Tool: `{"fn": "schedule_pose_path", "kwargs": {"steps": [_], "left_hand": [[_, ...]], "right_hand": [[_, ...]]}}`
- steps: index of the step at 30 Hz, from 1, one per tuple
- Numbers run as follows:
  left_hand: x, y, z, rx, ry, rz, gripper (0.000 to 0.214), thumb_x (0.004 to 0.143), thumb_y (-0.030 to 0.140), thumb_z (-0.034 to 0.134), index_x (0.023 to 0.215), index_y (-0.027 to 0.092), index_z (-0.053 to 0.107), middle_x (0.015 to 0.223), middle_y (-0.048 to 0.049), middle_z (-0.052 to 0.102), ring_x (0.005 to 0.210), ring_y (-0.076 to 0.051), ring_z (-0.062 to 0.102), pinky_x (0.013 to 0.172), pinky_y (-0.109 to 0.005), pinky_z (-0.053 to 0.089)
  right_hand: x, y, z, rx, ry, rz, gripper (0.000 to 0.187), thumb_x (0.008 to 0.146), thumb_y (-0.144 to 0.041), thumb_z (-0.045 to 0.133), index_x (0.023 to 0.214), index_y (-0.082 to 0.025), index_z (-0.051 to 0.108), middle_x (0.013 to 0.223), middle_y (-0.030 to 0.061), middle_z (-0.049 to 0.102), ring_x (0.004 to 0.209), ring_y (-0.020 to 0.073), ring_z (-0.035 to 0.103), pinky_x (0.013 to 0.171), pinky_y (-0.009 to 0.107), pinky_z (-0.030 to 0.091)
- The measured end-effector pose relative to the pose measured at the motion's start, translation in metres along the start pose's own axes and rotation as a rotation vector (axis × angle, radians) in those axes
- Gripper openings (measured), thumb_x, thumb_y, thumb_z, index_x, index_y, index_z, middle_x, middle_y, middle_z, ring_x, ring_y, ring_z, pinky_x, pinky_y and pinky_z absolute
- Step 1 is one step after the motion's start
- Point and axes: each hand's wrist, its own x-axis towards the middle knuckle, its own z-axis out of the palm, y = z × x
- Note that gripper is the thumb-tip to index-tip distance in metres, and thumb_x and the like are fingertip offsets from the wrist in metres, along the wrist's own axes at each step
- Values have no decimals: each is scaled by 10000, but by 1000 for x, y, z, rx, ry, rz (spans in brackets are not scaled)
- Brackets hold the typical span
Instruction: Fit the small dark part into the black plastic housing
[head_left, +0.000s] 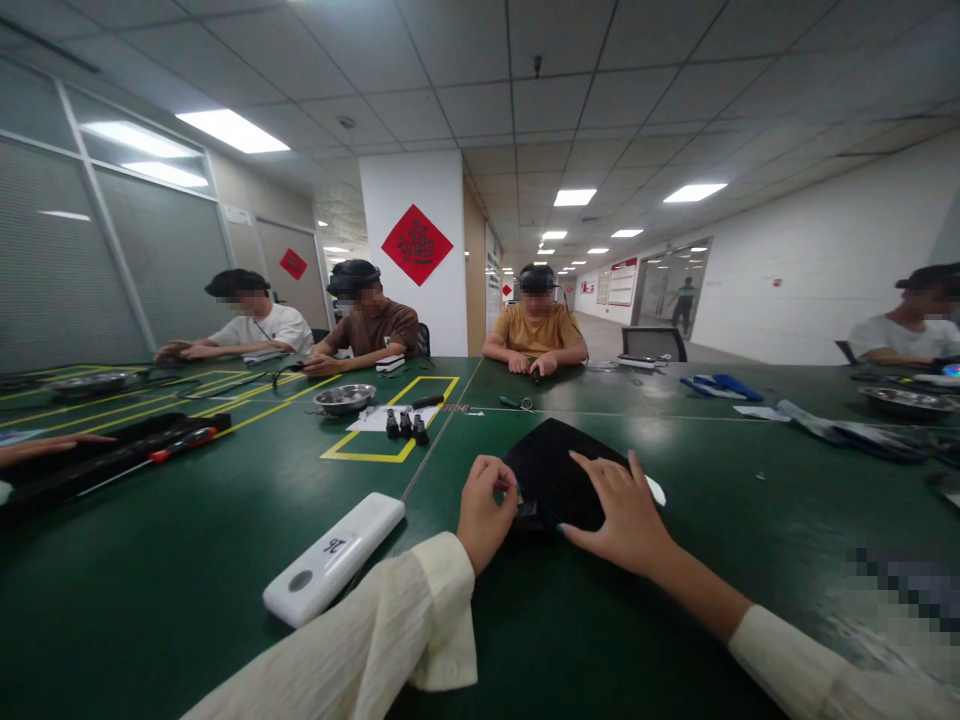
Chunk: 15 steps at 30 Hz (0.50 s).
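On the wide, smooth, dark green table (150,600) before us lies a matte black, angular, cloth-like piece (551,450), probably light and soft, best held by its edges. Our right hand (621,510) spreads open over it, gripping nothing; our left hand (486,510) pinches, on what we cannot tell, beside a small, dark, blocky part (527,510), perhaps stiff plastic, best taken by its sides.

Black panel (551,460): matt, cloth-like. White case (337,565), panel's 8 o'clock: smooth, glossy plastic. Bowl (345,402), panel's 10 o'clock: shiny metal. Tabletop (187,590): smooth, faintly glossy.
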Motion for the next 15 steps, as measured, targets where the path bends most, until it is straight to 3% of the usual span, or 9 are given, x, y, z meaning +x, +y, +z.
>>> {"fn": "schedule_pose_path", "kwargs": {"steps": [7,10,13,15], "left_hand": [[-3,-3,2,-129,-37,-87,98,695,79,511,703,170,475,864,-11,447,831,-125,493,656,-239,512],[-3,-4,4,-165,-22,-127,147,691,87,527,793,176,471,902,-13,453,852,-122,506,671,-245,521],[-3,-4,5,-188,3,-167,241,679,84,533,881,182,444,911,-11,454,843,-115,515,668,-235,511],[-3,-6,5,-172,1,-168,257,667,68,521,882,181,438,897,-6,451,823,-109,507,665,-228,495]], "right_hand": [[-8,2,17,74,-29,49,818,674,-593,548,1346,-177,336,1078,109,574,1033,292,508,1029,555,145],[-6,7,21,66,-60,42,724,761,-579,467,1358,-197,317,1095,101,575,1054,277,501,1022,548,175],[2,27,21,11,-31,101,536,894,-465,266,1372,-222,278,1153,91,556,1088,243,485,1003,504,248],[5,52,19,-117,45,221,528,911,-433,209,1363,-176,301,1211,123,518,1135,259,446,989,479,273]]}}
